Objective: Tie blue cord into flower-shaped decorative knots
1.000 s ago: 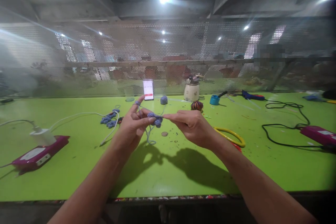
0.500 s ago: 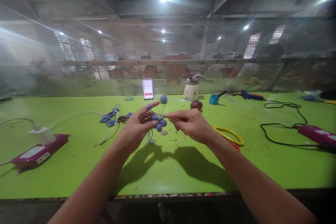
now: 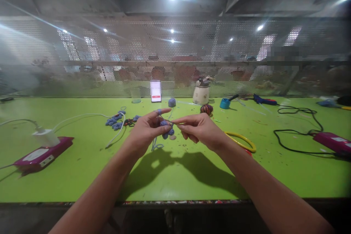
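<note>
My left hand pinches a small blue-violet crocheted flower between thumb and fingers, with its index finger stretched out and yarn wrapped round it. Close by on the right, my right hand is closed in a pinch on a thin crochet hook, mostly hidden by the fingers, its tip at the flower's upper edge. A loose yarn tail dangles below the flower. Behind the hands sits a ball of blue-violet yarn, with a strand running toward them.
Left of my hands lie finished-looking blue crocheted pieces and a white cable. A power strip is farther left. Behind stand a phone and a jug. Rightward are a multicoloured yarn ball, a blue pot and yellow rings.
The flower has tilted, and its petals now sit more behind my left thumb. The right fingers have shifted slightly with the hook tip at the yarn. The whole view has shifted a little.
</note>
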`<state>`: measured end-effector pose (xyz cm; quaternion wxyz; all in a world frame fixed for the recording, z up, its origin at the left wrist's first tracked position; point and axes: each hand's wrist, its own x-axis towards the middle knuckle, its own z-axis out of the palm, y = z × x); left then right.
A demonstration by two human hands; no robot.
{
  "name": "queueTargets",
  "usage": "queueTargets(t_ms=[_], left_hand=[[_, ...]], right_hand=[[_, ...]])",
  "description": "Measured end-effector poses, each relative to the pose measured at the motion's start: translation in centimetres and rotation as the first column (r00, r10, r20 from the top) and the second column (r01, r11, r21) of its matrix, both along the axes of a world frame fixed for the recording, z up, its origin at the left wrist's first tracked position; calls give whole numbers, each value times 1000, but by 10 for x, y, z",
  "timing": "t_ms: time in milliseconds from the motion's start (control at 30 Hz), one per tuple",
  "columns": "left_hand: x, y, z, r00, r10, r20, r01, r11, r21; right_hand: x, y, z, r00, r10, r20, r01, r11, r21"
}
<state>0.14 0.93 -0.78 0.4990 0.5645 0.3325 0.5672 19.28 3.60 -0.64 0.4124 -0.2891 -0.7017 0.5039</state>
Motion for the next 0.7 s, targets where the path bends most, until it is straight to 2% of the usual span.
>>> queueTargets(t_ms=[133, 300, 467, 600, 700], left_hand=[[1, -2, 2, 998, -8, -68, 8, 1000, -2], [2, -2, 2, 982, 6, -189, -5, 1000, 8], [7, -2, -1, 947, 110, -302, -90, 993, 79], [10, -2, -4, 947, 161, -278, -137, 985, 102], [8, 0, -5, 968, 146, -205, -134, 989, 69]], right_hand=[[-2, 1, -2, 1000, -11, -16, 10, 995, -104], [-4, -1, 0, 998, -59, 15, 61, 986, -157], [-8, -1, -3, 991, -125, 43, 131, 976, -174], [-13, 0, -8, 983, -184, -13, 176, 956, -237], [-16, 0, -11, 975, -215, -55, 193, 943, -270]])
